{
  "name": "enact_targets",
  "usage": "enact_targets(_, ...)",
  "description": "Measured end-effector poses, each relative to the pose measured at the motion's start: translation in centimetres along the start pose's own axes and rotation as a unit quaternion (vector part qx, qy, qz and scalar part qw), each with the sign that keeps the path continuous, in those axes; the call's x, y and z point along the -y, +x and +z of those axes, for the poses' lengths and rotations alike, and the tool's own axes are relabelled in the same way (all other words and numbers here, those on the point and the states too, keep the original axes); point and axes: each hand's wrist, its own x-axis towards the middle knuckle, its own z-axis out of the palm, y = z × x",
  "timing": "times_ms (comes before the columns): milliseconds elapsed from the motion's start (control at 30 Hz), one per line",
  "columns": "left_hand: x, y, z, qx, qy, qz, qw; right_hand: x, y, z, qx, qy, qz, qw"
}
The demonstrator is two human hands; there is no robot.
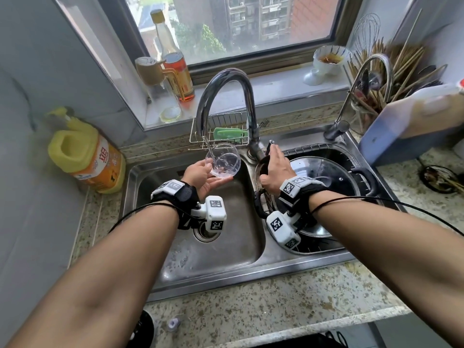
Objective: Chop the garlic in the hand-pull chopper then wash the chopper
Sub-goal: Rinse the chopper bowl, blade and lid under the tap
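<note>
We cannot tell whether the right hand (275, 169) grips the tap lever (270, 144) or just rests on it; its fingertips are hidden. Running water blurs the inside of the chopper bowl (226, 160). A wrist tracker (214, 216) covers part of the drain (204, 236). The white jug (426, 106) is cut off at the right edge.

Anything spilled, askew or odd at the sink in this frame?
Nothing stands out. The left hand holds the clear chopper bowl under the running faucet; the right hand rests on the lever. A lidded pot sits in the right basin.
</note>
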Motion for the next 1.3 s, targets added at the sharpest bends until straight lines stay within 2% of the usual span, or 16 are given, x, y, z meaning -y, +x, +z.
enact_targets(267, -0.3, -1.0, -1.1, 0.004, 0.016, 0.018, 1.0, 0.3, 1.0, 0.6, 0.014, 0.009, -0.024, 1.0)
enact_targets(433, -0.4, -1.1, -1.8, -0.048, 0.088, 0.095, 0.99, 1.6, 1.5, 1.5, 0.018, 0.03, 0.006, 0.999)
enact_targets(567, -0.6, -1.5, -2.5, -0.065, 0.171, 0.162, 0.97, 2.3, 1.1, 2.4, -0.019, 0.045, 0.035, 0.998)
enact_targets(633, -0.8, -2.0, -3.1, -0.083, 0.248, 0.214, 0.941, 2.8, 0.8, 2.6, -0.028, 0.061, 0.04, 0.997)
enact_targets(700, -1.0, -2.8, -3.9, -0.094, 0.337, 0.274, 0.896, 3.2, 0.2, 2.8, -0.019, 0.065, 0.02, 0.998)
enact_targets(867, -1.3, -5.4, -5.6, -0.029, 0.461, 0.371, 0.805, 4.7, -1.7, 3.4, 0.042, 0.054, -0.074, 0.995)
enact_targets(1067, -2.5, -7.6, -7.0, 0.021, 0.526, 0.434, 0.731, 7.1, -4.6, 4.7, -0.002, 0.072, -0.156, 0.985)
enact_targets(1133, -2.6, -7.9, -7.5, 0.031, 0.538, 0.458, 0.707, 7.3, -5.3, 5.1, -0.004, 0.087, -0.164, 0.983)
enact_targets(1233, -2.4, -8.5, -8.4, 0.026, 0.567, 0.507, 0.649, 7.7, -5.9, 5.4, -0.012, 0.093, -0.168, 0.981)
enact_targets(1300, -2.2, -8.9, -8.9, 0.027, 0.572, 0.529, 0.626, 8.0, -6.4, 5.5, -0.015, 0.093, -0.176, 0.98)
